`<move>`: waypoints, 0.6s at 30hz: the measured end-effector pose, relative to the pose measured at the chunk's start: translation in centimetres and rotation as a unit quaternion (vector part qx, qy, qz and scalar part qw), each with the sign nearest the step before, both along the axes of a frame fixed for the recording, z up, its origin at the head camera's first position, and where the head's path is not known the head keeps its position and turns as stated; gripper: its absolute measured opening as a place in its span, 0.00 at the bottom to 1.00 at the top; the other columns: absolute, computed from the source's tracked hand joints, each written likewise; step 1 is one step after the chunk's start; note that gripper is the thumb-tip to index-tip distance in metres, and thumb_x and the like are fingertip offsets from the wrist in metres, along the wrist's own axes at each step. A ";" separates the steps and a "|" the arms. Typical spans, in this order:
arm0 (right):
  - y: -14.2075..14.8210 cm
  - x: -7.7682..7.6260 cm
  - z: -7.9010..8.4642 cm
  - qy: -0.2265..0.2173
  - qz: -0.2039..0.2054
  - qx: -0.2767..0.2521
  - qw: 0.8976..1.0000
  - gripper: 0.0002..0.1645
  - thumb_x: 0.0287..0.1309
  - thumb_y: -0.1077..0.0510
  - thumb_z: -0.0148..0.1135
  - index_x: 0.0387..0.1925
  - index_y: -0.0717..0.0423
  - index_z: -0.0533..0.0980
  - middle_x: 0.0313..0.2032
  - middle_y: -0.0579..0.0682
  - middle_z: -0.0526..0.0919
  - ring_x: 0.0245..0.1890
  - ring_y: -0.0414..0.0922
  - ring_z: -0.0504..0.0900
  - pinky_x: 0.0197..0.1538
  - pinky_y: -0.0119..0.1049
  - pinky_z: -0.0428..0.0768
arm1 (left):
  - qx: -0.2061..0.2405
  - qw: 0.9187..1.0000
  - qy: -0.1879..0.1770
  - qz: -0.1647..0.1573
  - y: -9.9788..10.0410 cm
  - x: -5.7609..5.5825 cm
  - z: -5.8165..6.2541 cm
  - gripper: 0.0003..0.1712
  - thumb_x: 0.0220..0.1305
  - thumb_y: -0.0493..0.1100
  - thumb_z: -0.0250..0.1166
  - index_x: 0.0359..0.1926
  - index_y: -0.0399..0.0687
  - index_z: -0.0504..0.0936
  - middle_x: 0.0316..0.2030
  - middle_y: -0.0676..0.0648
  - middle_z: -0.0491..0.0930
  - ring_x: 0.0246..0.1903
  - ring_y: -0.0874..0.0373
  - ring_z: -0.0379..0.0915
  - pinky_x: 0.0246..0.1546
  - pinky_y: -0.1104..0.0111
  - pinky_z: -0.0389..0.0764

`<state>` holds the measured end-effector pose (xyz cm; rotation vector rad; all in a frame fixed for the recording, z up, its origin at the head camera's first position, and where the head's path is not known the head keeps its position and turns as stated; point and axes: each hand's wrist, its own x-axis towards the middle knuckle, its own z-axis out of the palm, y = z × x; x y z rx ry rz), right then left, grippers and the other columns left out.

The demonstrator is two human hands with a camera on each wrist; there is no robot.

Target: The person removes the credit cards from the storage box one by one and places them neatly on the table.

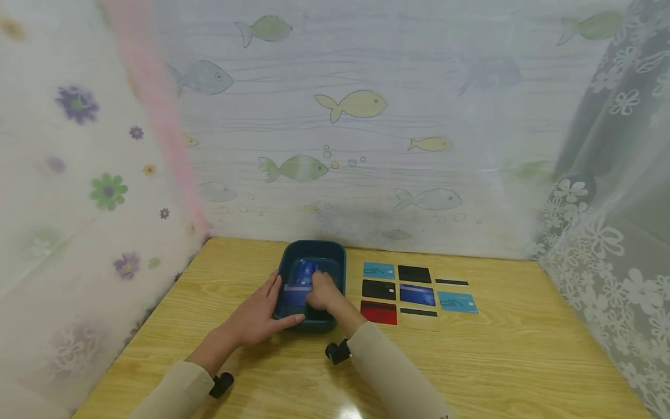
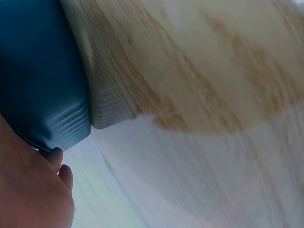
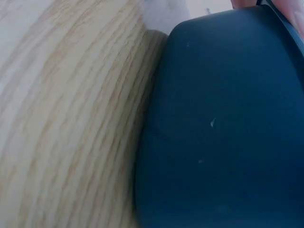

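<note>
A dark blue plastic tub (image 1: 339, 262) stands on the table, with blue cards inside. One blue card (image 1: 306, 269) has white marks; nearer lies a blue card with a pale stripe (image 1: 296, 295). My left hand (image 1: 256, 317) holds the tub's near left corner, fingers along the left wall and thumb over the near rim. In the left wrist view its fingertips (image 2: 57, 159) touch the tub's edge. My right hand (image 1: 325, 293) reaches down into the tub with bent fingers, right beside the cards. Its fingertips are hidden, so I cannot tell whether it pinches a card.
Right of the tub, several cards lie in rows: light blue cards (image 1: 379, 270), black ones (image 1: 414, 274), a blue card (image 1: 417, 294), a red card (image 1: 379, 312) and pale cards with dark stripes (image 1: 419, 312). Patterned curtains (image 1: 356, 174) enclose the wooden table (image 1: 502, 361).
</note>
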<state>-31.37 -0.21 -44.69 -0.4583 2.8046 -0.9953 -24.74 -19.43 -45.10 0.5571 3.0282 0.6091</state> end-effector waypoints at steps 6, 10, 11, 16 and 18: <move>0.0 0.0 -0.2 0.020 -0.002 -0.049 0.999 0.18 0.52 0.72 0.63 0.48 0.68 0.78 0.46 0.60 0.81 0.50 0.55 0.78 0.57 0.51 0.77 | 0.000 1.000 0.000 0.000 0.0 0.0 0.0 0.67 0.63 0.80 0.54 0.80 0.31 0.46 0.81 0.36 0.40 0.77 0.36 0.46 0.72 0.42 0.60; -0.1 0.2 0.0 0.023 -0.009 -0.096 0.995 0.19 0.53 0.73 0.60 0.49 0.67 0.78 0.49 0.61 0.82 0.49 0.54 0.79 0.53 0.50 0.80 | 0.001 1.000 0.002 0.001 0.0 -0.1 -0.1 0.68 0.63 0.81 0.54 0.80 0.32 0.46 0.81 0.36 0.40 0.77 0.37 0.47 0.72 0.42 0.60; -0.1 0.2 0.0 0.024 -0.013 -0.108 0.994 0.19 0.53 0.74 0.59 0.49 0.67 0.78 0.49 0.62 0.82 0.48 0.54 0.79 0.52 0.50 0.80 | 0.002 1.000 0.003 0.000 0.0 -0.1 -0.1 0.68 0.63 0.81 0.54 0.80 0.32 0.46 0.81 0.36 0.40 0.77 0.37 0.47 0.72 0.42 0.60; -0.1 0.3 0.1 0.029 -0.034 -0.140 0.989 0.20 0.54 0.73 0.59 0.49 0.63 0.78 0.53 0.60 0.82 0.46 0.52 0.78 0.50 0.47 0.79 | 0.005 1.000 0.011 -0.006 -0.1 0.0 -0.2 0.67 0.63 0.80 0.55 0.79 0.30 0.47 0.81 0.35 0.41 0.76 0.34 0.48 0.70 0.40 0.61; 0.0 0.3 0.0 0.030 -0.039 -0.148 0.988 0.20 0.54 0.73 0.59 0.50 0.62 0.78 0.53 0.59 0.82 0.46 0.51 0.79 0.48 0.45 0.80 | 0.007 1.000 0.012 -0.008 -0.1 0.0 -0.2 0.67 0.63 0.79 0.55 0.79 0.30 0.47 0.80 0.34 0.41 0.76 0.33 0.48 0.69 0.39 0.61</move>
